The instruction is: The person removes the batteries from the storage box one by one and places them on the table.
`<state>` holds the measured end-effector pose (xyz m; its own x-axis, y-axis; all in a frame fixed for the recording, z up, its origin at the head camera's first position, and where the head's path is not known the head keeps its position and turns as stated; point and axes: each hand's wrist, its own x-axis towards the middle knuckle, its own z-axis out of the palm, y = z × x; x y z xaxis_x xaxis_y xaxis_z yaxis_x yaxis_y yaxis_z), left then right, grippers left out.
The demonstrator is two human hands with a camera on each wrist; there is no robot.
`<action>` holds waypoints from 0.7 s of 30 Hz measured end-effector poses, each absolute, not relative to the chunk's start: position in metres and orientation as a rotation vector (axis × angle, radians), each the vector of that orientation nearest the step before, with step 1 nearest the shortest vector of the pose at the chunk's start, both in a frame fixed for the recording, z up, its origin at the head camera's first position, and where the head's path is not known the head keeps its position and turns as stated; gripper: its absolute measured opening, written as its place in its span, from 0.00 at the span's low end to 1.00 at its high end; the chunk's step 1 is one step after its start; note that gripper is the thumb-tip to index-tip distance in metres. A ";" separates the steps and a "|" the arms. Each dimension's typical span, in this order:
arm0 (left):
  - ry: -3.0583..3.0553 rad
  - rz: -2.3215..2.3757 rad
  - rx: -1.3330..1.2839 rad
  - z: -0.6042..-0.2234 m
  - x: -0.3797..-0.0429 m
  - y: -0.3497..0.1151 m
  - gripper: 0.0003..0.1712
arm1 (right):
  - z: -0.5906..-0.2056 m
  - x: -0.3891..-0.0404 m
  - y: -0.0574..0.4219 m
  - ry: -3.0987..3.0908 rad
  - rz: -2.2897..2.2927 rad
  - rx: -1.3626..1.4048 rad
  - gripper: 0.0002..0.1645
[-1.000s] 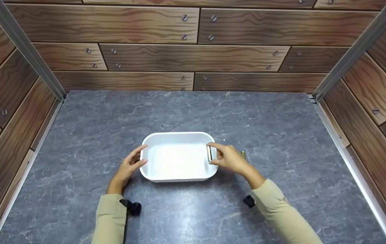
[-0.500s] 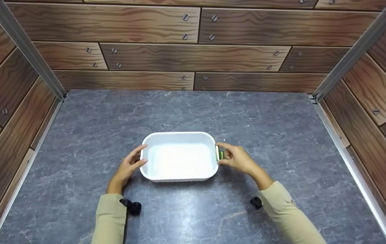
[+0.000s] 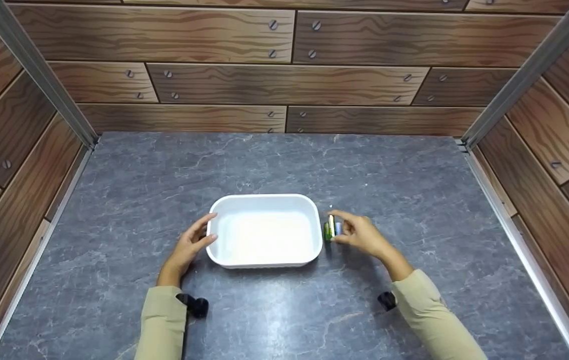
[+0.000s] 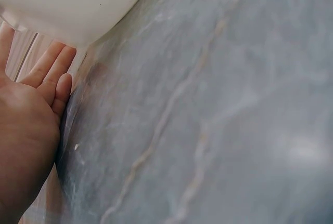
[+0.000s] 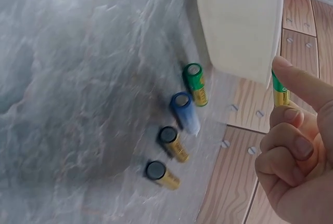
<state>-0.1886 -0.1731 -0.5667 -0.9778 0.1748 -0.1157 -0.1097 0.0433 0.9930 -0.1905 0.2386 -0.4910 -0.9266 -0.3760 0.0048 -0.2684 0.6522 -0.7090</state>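
My left hand rests at the left end of a white rectangular container, thumb and index fingertips over its rim. In the left wrist view its other fingers lie extended against the outer wall. Just beyond the container's right end, my right hand pinches a green and gold battery by its two ends, between thumb and index finger. The remaining fingers of that hand are curled. Standing on the table below are a green and gold battery, a blue one and two black and gold batteries.
The grey marbled table is bordered by wood-patterned walls with metal corner rails. Black wrist cameras hang at both sleeves.
My right hand has moved rightward, from above the container's right end to outside it, carrying the battery. Batteries it had covered now show beside the container. The left hand and container stay put.
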 end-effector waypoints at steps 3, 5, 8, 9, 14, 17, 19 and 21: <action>2.104 2.036 0.050 -0.567 -0.188 -0.174 0.33 | -0.493 -0.190 0.243 2.715 -1.120 -0.507 0.35; 2.098 2.036 0.043 -0.568 -0.189 -0.174 0.33 | -0.494 -0.190 0.246 2.706 -1.118 -0.488 0.36; 2.098 2.036 0.039 -0.568 -0.189 -0.174 0.33 | -0.496 -0.189 0.250 2.705 -1.125 -0.479 0.36; 2.101 2.037 0.041 -0.568 -0.189 -0.174 0.33 | -0.497 -0.189 0.251 2.710 -1.126 -0.483 0.36; 2.105 2.044 0.046 -0.568 -0.189 -0.174 0.32 | -0.500 -0.189 0.256 2.738 -1.118 -0.475 0.36; 2.104 2.048 0.049 -0.568 -0.189 -0.174 0.32 | -0.502 -0.189 0.259 2.744 -1.100 -0.453 0.36; 2.109 2.056 0.058 -0.568 -0.188 -0.173 0.32 | -0.503 -0.189 0.261 2.734 -1.098 -0.443 0.36; 2.112 2.061 0.065 -0.568 -0.188 -0.173 0.32 | -0.505 -0.189 0.263 2.732 -1.092 -0.442 0.35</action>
<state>-0.1882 -0.1728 -0.5678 -0.9811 0.1629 -0.1041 -0.1001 0.0327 0.9944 -0.1890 0.2633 -0.5048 -0.9423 -0.3318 -0.0434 -0.2104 0.6884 -0.6942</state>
